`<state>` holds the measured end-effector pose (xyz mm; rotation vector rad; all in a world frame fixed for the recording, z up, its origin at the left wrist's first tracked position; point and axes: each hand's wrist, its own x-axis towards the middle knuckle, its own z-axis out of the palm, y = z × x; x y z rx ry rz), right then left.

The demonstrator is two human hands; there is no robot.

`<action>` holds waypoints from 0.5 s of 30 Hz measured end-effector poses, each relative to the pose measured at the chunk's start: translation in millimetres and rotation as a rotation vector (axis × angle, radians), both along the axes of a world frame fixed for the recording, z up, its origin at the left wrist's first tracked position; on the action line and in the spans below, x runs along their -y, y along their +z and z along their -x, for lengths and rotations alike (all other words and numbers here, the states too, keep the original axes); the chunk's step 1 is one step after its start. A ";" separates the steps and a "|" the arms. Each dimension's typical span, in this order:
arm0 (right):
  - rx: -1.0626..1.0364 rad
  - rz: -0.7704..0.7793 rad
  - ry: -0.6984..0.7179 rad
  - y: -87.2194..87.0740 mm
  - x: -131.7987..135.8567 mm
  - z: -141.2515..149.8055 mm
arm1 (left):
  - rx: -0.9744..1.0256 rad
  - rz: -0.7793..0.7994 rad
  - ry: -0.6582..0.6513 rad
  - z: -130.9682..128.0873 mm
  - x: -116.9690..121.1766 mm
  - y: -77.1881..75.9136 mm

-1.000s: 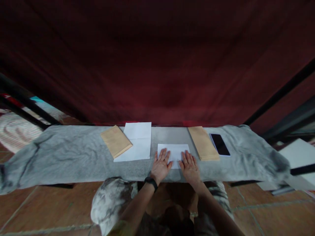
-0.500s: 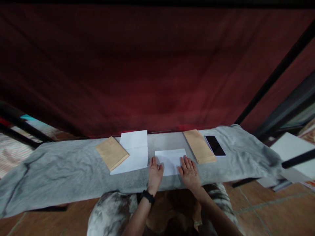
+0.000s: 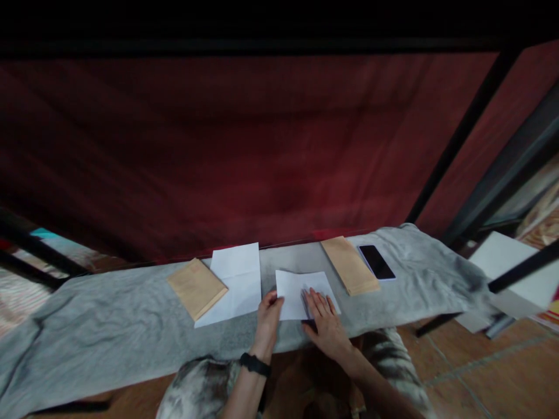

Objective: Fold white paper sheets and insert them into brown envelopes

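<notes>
A folded white paper (image 3: 301, 286) lies on the grey cloth (image 3: 131, 314) in front of me. My left hand (image 3: 267, 317) grips its left edge, thumb on top, fingers curled. My right hand (image 3: 322, 320) lies flat on the paper's lower middle, fingers stretched out and together. A larger white sheet (image 3: 233, 282) lies to the left, with a brown envelope (image 3: 196, 287) overlapping its left side. A second brown envelope (image 3: 350, 265) lies to the right of the folded paper. I wear a black watch (image 3: 254, 364) on the left wrist.
A black phone (image 3: 376, 262) lies face up beside the right envelope. A dark red curtain (image 3: 244, 151) hangs behind the bench. Black metal bars (image 3: 454, 145) stand at the right. A white board (image 3: 506, 267) rests at far right. Terracotta floor tiles (image 3: 489, 366) lie below.
My left hand moved from flat on the paper to gripping its left edge. My right hand slid left toward the paper's middle. The view tilted upward and the paper skewed slightly.
</notes>
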<state>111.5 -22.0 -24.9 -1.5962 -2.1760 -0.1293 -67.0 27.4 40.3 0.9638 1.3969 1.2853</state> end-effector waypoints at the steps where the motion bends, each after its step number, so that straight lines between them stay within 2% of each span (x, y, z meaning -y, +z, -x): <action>1: -0.048 0.031 -0.002 5.0 -1.3 5.7 | 0.013 -0.004 -0.017 -1.7 0.8 4.5; 4: -0.421 0.114 -0.002 23.8 -11.2 17.9 | 0.127 0.003 -0.057 -5.6 2.5 18.3; 6: -0.856 0.164 -0.015 39.2 -19.4 21.1 | 0.254 0.040 -0.047 -6.1 4.6 24.3; 8: -1.298 0.221 -0.110 54.7 -25.5 22.1 | 0.322 0.100 0.005 -5.7 8.7 24.3; 10: -1.565 0.276 -0.198 66.5 -28.2 22.7 | 0.333 0.174 0.035 -6.4 14.9 17.3; 12: -1.743 0.328 -0.189 71.3 -27.9 23.5 | 0.359 0.241 0.002 -9.4 21.5 5.4; 15: -1.941 0.394 -0.152 63.7 -23.9 22.2 | 0.408 0.268 -0.066 -16.3 26.0 -12.9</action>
